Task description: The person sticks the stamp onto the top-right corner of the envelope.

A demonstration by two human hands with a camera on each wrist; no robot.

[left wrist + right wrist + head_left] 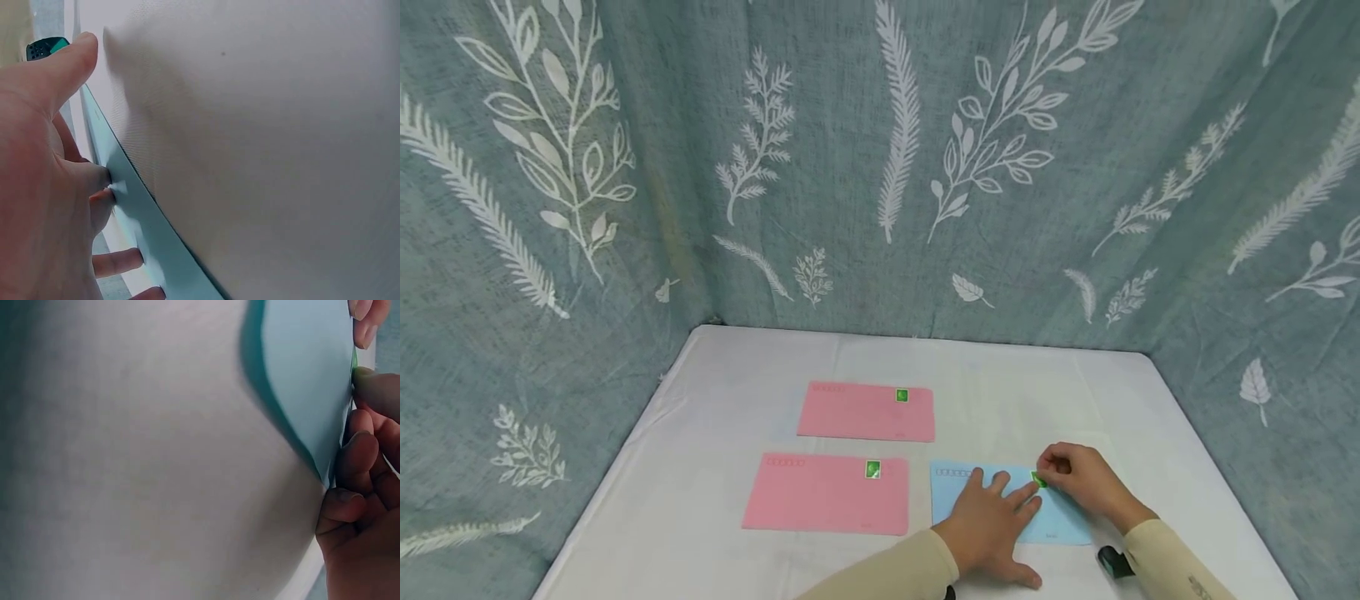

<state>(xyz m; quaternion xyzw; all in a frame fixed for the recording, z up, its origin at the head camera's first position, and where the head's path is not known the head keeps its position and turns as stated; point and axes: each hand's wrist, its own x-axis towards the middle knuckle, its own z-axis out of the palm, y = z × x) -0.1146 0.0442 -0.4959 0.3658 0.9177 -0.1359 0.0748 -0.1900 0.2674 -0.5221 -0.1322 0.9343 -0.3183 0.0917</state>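
Observation:
A blue envelope (1056,521) lies on the white-covered table, a row of small boxes printed at its upper left. My left hand (988,525) rests on it with fingers spread; its fingertips touch the paper in the left wrist view. At the envelope's upper right corner, my right hand (1090,479) pinches a green stamp (1039,480), which its fingers partly cover. In the right wrist view, a sliver of green shows beside the thumb (378,394), and the other fingers are curled by the envelope's edge. Whether the stamp lies fully flat cannot be seen.
Two pink envelopes, one (825,496) left of the blue one and another (865,414) farther back, each bear a green stamp at the upper right. Leaf-patterned grey-green curtains (850,275) surround the white table (700,433). A black wrist device (1114,562) sits by the right sleeve.

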